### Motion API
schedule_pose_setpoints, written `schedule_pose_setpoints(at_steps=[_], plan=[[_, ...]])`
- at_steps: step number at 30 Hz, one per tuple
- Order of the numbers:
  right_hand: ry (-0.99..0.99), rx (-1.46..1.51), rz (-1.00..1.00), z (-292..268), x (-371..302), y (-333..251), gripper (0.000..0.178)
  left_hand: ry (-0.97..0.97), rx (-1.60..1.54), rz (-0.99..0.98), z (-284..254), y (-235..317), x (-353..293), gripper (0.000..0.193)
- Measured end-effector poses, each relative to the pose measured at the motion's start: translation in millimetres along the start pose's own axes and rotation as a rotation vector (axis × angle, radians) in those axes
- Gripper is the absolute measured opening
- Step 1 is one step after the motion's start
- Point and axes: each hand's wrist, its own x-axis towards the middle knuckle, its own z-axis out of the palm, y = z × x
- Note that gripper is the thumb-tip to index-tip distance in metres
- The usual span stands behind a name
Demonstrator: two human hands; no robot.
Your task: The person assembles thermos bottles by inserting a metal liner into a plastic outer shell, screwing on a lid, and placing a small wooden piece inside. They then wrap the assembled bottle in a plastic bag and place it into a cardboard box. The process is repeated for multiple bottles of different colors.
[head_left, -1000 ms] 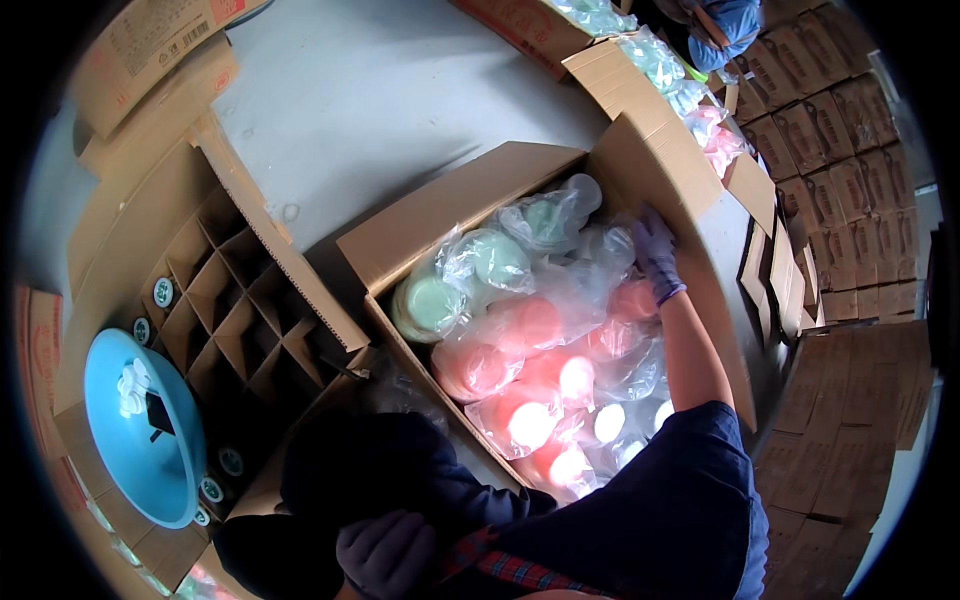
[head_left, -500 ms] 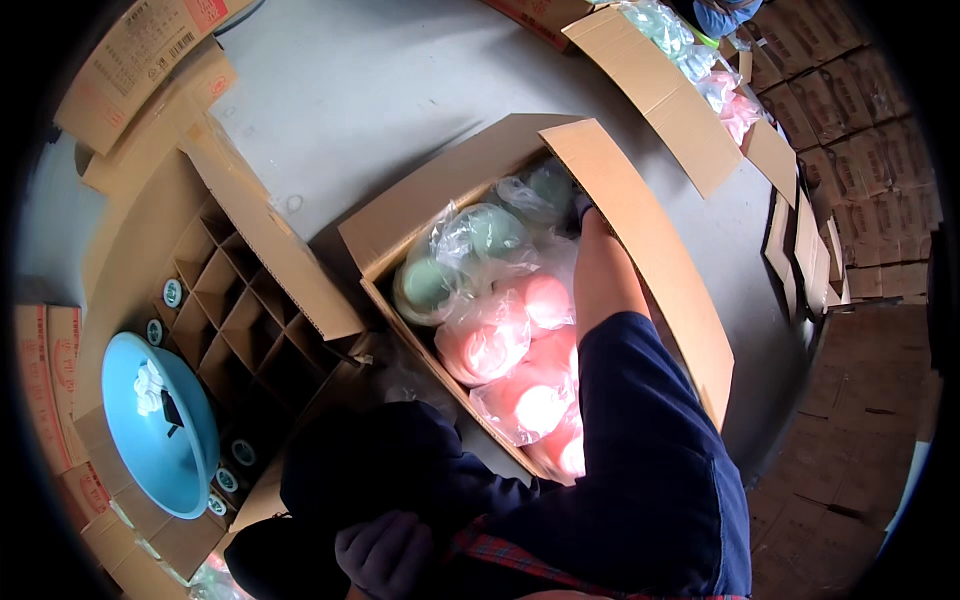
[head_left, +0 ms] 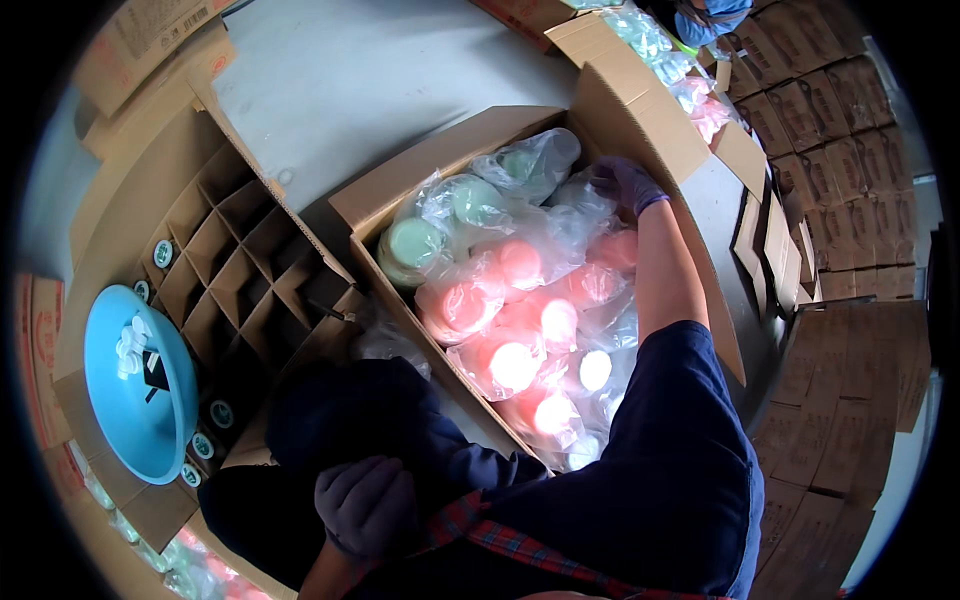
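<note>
An open cardboard box (head_left: 480,412) in front of me is filled with clear plastic bags holding round-topped green containers (head_left: 412,242) and pink containers (head_left: 463,306). At its far right corner my right hand (head_left: 628,184), in a purple glove, has its fingers closed on the clear plastic bag (head_left: 583,204) beneath it; the fingertips are partly hidden. My left hand (head_left: 366,505), gloved too, rests near my body with curled fingers and nothing visible in it. It lies in shadow next to my dark-clothed knee.
On the left stands a box with cardboard dividers (head_left: 238,215), several round-lidded jars (head_left: 163,253) in its cells. A blue basin (head_left: 118,405) with white pieces sits on its edge. Another person's blue sleeve (head_left: 712,20) shows beyond more bagged goods. Stacked cartons (head_left: 835,130) line the right.
The right box flap has swung outward, uncovering more bags. My right hand, mostly hidden before, now shows at the box's far right corner. The view has shifted slightly.
</note>
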Motion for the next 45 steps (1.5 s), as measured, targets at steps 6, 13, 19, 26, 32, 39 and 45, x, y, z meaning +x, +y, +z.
schedule_pose_setpoints(at_steps=[6,13,19,26,32,39,45], plan=[[0.016,0.074,0.088,57.0,28.9,46.0,0.020,-0.031,0.025,0.128,9.6,3.5,-10.4,0.023],[0.493,-1.051,-0.237,69.2,83.2,74.7,0.033,-0.008,0.081,0.054,0.6,-2.3,-14.8,0.018],[0.579,-1.400,-0.400,9.7,177.1,126.1,0.054,0.195,-0.044,0.165,14.9,-26.3,-15.5,0.014],[0.673,-1.626,-0.391,73.5,141.6,120.6,0.047,0.361,0.003,0.246,29.8,-41.7,9.1,0.010],[0.289,-0.021,-0.020,72.8,59.1,62.1,0.030,0.085,-0.019,0.024,7.6,-11.0,-1.0,0.015],[0.015,0.202,-0.405,27.2,-97.2,2.2,0.020,0.062,0.042,0.021,0.6,18.4,-10.5,0.021],[-0.196,-0.083,-0.919,108.7,-293.9,26.5,0.041,0.233,-0.309,-0.274,-22.4,20.2,-25.0,0.058]])
